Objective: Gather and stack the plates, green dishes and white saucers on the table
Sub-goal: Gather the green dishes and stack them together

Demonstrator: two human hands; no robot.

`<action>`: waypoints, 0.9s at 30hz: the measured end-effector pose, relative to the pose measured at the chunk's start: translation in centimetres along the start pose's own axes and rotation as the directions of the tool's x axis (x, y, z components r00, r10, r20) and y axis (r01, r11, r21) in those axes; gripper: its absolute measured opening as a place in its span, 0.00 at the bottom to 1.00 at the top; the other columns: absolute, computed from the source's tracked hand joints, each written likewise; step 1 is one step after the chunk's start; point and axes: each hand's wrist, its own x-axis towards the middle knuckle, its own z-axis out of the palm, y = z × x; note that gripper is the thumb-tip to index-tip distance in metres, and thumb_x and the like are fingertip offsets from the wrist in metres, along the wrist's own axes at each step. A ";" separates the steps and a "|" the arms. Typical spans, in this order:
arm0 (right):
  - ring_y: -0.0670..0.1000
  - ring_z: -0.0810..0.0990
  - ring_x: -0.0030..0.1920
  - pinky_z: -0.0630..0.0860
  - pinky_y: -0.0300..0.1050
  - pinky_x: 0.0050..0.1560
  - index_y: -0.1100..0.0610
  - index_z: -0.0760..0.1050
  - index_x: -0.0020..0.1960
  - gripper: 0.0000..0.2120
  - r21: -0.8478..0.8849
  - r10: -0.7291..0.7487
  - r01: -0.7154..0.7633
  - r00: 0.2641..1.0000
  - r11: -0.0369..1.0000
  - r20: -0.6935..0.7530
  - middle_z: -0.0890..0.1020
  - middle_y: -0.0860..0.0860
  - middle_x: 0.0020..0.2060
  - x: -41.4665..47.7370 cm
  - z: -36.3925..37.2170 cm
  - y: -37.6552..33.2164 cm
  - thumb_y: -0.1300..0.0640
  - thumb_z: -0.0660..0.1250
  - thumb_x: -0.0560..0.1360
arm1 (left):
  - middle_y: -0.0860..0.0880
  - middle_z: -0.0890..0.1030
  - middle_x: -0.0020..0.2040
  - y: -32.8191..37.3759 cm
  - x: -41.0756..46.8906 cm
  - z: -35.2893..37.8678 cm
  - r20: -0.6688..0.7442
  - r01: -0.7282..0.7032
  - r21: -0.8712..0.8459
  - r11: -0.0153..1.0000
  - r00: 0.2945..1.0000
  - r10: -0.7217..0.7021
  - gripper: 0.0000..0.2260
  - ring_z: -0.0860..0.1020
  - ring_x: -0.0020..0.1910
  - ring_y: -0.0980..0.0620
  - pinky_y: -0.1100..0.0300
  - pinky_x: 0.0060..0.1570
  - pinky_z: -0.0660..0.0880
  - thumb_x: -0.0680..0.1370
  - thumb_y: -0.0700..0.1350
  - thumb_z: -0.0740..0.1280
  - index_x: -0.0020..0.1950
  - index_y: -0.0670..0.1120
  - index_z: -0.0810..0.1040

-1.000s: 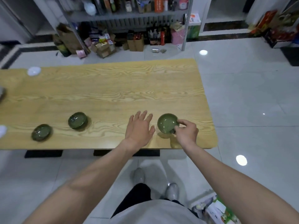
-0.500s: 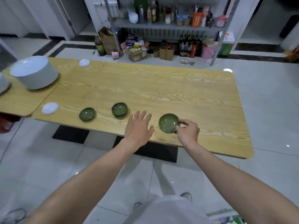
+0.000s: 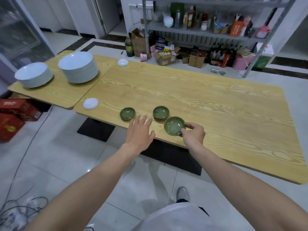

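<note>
My right hand [image 3: 194,135] pinches the rim of a small green dish [image 3: 174,126] and holds it tilted just above the table's near edge. A second green dish [image 3: 161,113] sits right behind it, and a third green dish [image 3: 127,113] lies further left. My left hand [image 3: 139,132] hovers open, fingers spread, between those two dishes. One white saucer [image 3: 90,103] rests at the near left corner, another white saucer [image 3: 123,62] at the far left edge. Two stacks of white plates, a tall stack [image 3: 78,67] and a lower stack [image 3: 33,75], stand on the adjoining table.
The long wooden table [image 3: 208,104] butts against a smaller wooden table [image 3: 55,92] on the left. Red boxes [image 3: 11,114] and cables lie on the floor at left. A metal shelf [image 3: 208,32] with bottles and cartons stands behind.
I have moved left along the table, carrying the green dish towards the other two dishes. The plate stacks and both saucers have come into full view.
</note>
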 end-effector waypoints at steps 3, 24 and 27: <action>0.55 0.85 0.47 0.81 0.51 0.56 0.56 0.83 0.55 0.15 -0.007 -0.010 0.010 1.000 1.000 0.025 0.82 0.50 0.56 0.7 2.2 -0.9 0.68 0.70 0.71 | 0.47 0.60 0.79 -2.0 0.9 0.1 -0.003 0.042 -0.020 0.999 0.999 -0.042 0.26 0.54 0.79 0.45 0.47 0.77 0.51 0.81 0.55 0.57 0.78 0.49 0.61; 0.55 0.83 0.55 0.79 0.51 0.61 0.55 0.83 0.54 0.14 -0.082 -0.016 0.026 0.993 0.996 0.119 0.82 0.46 0.52 11.7 16.9 -7.2 0.67 0.72 0.72 | 0.44 0.61 0.79 -13.4 13.1 3.7 0.074 0.173 -0.051 0.984 0.983 -0.169 0.25 0.57 0.78 0.44 0.48 0.74 0.57 0.81 0.53 0.59 0.77 0.47 0.64; 0.58 0.84 0.54 0.80 0.56 0.59 0.54 0.83 0.53 0.13 -0.088 -0.001 0.010 0.995 0.996 0.101 0.82 0.48 0.54 11.9 18.0 -7.3 0.67 0.72 0.72 | 0.43 0.63 0.78 -15.0 13.9 4.6 0.104 0.188 -0.086 0.978 0.978 -0.179 0.23 0.59 0.77 0.44 0.49 0.72 0.60 0.81 0.51 0.61 0.75 0.47 0.66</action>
